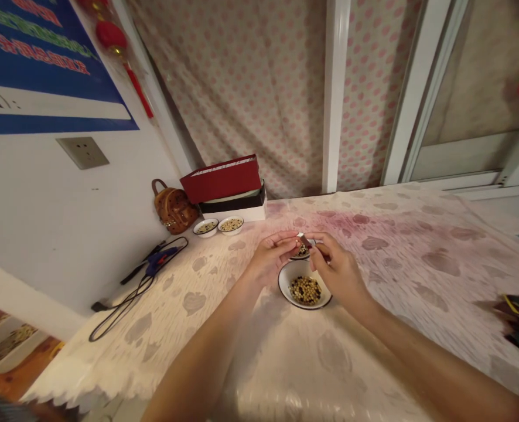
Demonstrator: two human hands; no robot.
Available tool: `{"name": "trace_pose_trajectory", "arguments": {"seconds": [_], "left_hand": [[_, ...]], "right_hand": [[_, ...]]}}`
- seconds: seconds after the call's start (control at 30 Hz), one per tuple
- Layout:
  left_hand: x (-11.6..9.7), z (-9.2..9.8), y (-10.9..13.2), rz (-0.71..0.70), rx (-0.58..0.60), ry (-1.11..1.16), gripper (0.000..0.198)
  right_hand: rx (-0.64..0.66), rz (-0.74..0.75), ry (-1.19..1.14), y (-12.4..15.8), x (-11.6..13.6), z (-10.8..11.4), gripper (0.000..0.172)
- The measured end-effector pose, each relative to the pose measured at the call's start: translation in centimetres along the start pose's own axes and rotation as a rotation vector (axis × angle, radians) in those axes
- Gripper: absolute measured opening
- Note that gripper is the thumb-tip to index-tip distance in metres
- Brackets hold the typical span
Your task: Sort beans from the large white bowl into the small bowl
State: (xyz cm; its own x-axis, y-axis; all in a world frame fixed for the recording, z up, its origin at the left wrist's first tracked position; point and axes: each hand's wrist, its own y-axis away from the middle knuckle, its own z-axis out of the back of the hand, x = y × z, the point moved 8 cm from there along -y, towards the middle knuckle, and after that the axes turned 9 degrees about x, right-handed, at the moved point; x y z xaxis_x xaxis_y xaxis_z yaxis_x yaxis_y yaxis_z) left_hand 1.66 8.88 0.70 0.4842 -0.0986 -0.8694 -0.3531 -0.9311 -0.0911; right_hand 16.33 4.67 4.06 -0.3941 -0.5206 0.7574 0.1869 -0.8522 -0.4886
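Note:
Above the bowls, my right hand (pixel 335 265) pinches a small flat brown piece with a bright tip (pixel 304 239); its exact kind is not clear. Close against it is my left hand (pixel 273 253), fingers drawn together at the bright tip, where whatever they grip is too small to name. Directly below sits a white dark-rimmed bowl (pixel 289 296) holding yellowish and black beans or beads (pixel 306 291). A second bowl with similar dark and light contents (pixel 302 252) stands behind it, partly covered by my hands.
Two more small bowls, one with mixed contents (pixel 207 227) and one with pale contents (pixel 231 224), stand before stacked red and white boxes (pixel 224 181). A brown mini backpack (pixel 176 210) leans by the wall. A blue glue gun (pixel 159 259) and its cord lie at left on the patterned tablecloth (pixel 193 302).

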Motion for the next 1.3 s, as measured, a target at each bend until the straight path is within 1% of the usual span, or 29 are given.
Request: {"name": "trace_pose_trajectory", "arguments": {"seconds": [0.17, 0.5, 0.7, 0.8, 0.87, 0.9, 1.03, 1.1, 1.13, 1.2, 1.27, 1.3], "left_hand": [[0.0, -0.2, 0.1, -0.005, 0.039, -0.026, 0.034], [0.0, -0.5, 0.1, -0.036, 0.066, -0.085, 0.040], [0.3, -0.4, 0.0, -0.034, 0.046, -0.067, 0.041], [-0.3, 0.2, 0.2, -0.041, 0.008, -0.105, 0.039], [-0.8, 0.4, 0.4, -0.034, 0.001, -0.215, 0.037], [-0.9, 0.3, 0.5, -0.018, 0.022, -0.298, 0.035], [-0.6, -1.0, 0.9, 0.038, 0.190, -0.666, 0.020], [-0.6, -1.3, 0.8, 0.009, 0.207, -0.849, 0.015], [-0.7, -1.2, 0.7, -0.009, 0.183, -0.940, 0.015], [-1.1, -0.6, 0.3, -0.031, 0.087, -1.114, 0.016], [-1.7, 0.4, -0.3, 0.001, -0.035, -1.279, 0.017], [-1.9, 0.8, -0.7, 0.038, -0.076, -1.359, 0.017]], "right_hand": [[0.011, 0.025, 0.030, 0.0, -0.1, -0.2, 0.026], [0.010, 0.061, 0.100, 0.0, 0.1, -0.2, 0.026], [0.004, 0.050, 0.107, 0.0, 0.2, -0.1, 0.025], [-0.019, 0.031, 0.092, 0.0, 0.2, 0.2, 0.023], [-0.063, 0.010, 0.084, -0.1, 0.1, 0.7, 0.024], [-0.085, -0.002, 0.079, -0.1, 0.0, 1.0, 0.025], [-0.145, -0.027, 0.041, -0.2, -0.4, 2.0, 0.027], [-0.162, -0.026, 0.028, -0.2, -0.4, 2.2, 0.027], [-0.167, -0.024, 0.025, -0.3, -0.4, 2.3, 0.027], [-0.164, -0.023, 0.023, -0.3, -0.5, 2.3, 0.027], [-0.156, -0.026, 0.016, -0.3, -0.6, 2.1, 0.027], [-0.154, -0.026, 0.012, -0.3, -0.6, 2.1, 0.027]]}}
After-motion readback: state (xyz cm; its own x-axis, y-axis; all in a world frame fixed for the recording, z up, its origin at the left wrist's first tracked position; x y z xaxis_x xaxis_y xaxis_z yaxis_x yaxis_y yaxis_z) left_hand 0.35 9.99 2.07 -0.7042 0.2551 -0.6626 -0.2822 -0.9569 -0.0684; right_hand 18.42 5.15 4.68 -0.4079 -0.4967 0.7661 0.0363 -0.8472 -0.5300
